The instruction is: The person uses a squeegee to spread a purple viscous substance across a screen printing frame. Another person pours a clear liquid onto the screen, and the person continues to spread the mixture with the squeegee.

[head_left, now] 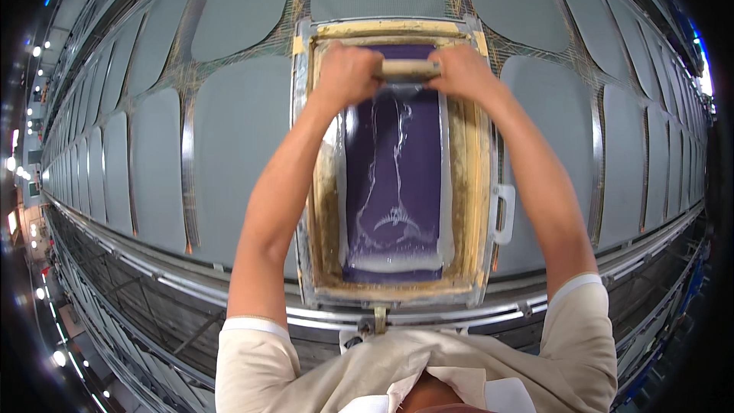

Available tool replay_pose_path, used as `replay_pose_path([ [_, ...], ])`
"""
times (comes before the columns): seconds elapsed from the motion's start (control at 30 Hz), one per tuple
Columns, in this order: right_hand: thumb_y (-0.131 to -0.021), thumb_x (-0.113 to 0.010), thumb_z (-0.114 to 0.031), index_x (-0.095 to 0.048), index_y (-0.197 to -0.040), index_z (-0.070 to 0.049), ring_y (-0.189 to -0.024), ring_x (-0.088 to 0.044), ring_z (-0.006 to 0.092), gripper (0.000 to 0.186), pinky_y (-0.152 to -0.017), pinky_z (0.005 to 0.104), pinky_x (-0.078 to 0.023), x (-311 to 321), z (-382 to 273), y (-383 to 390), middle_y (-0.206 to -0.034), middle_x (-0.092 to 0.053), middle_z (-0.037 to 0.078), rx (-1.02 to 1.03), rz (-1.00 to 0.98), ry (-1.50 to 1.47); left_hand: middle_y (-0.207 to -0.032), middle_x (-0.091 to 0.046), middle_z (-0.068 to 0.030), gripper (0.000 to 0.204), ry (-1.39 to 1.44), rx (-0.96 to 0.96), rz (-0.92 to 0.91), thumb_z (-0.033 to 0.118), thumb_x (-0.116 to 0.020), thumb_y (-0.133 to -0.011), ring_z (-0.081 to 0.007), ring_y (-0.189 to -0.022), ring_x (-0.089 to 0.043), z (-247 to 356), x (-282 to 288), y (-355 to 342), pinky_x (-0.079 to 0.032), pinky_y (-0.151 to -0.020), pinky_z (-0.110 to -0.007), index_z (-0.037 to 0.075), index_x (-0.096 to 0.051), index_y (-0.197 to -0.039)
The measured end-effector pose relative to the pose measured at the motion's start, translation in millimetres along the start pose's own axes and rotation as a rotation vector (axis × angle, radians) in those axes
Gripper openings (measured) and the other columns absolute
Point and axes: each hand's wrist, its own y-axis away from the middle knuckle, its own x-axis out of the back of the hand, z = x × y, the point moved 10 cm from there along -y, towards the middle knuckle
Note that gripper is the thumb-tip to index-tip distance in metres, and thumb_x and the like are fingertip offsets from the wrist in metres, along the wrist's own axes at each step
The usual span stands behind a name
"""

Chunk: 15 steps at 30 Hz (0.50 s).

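Two hands, left hand (348,73), right hand (461,70), gripping squeegee (409,69), lying crosswise, left-right

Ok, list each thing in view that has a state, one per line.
squeegee: gripped at both ends, at the screen's far end
left hand: shut on squeegee
right hand: shut on squeegee
printing screen: flat in its frame, smeared with white ink
grey panels: laid flat in rows
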Motion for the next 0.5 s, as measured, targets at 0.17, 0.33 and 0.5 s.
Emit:
replay_pose_path([
  [0.17,-0.074,-0.088,-0.031,-0.077,-0.101,-0.005,-0.078,-0.072,0.0355,0.039,-0.074,0.0444,-0.056,5.0,51.5,-80.6,-0.079,-0.073,0.02,-0.079,-0.054,-0.024,-0.083,-0.074,-0.0125,0.033,0.023,-0.01,-0.033,0.038,-0.083,-0.075,-0.0349,-0.083,-0.071,-57.6,-21.5,-86.8,-0.054,-0.082,-0.048,0.014,-0.077,-0.096],
  [0.33,-0.075,-0.088,-0.028,-0.076,-0.1,-0.002,-0.069,-0.071,0.0339,0.037,-0.07,0.0404,-0.056,-5.2,62.6,-89.6,-0.074,-0.073,0.018,-0.069,-0.093,-0.052,-0.085,-0.074,-0.0121,0.032,0.109,0.051,-0.043,0.036,-0.084,-0.073,-0.035,-0.084,-0.071,-56.9,-25.3,-90.9,-0.055,-0.077,-0.047,0.016,-0.078,-0.098],
  [0.5,-0.074,-0.087,-0.024,-0.074,-0.09,-0.002,-0.07,-0.071,0.0343,0.03,-0.066,0.0423,-0.055,-16.5,28.9,-39.6,-0.071,-0.071,0.018,-0.095,-0.163,-0.101,-0.079,-0.073,-0.0106,0.029,0.115,0.041,0.007,0.034,-0.086,-0.07,-0.0342,-0.08,-0.07,-25.6,-9.9,-31.7,-0.054,-0.076,-0.047,0.015,-0.076,-0.09],
])
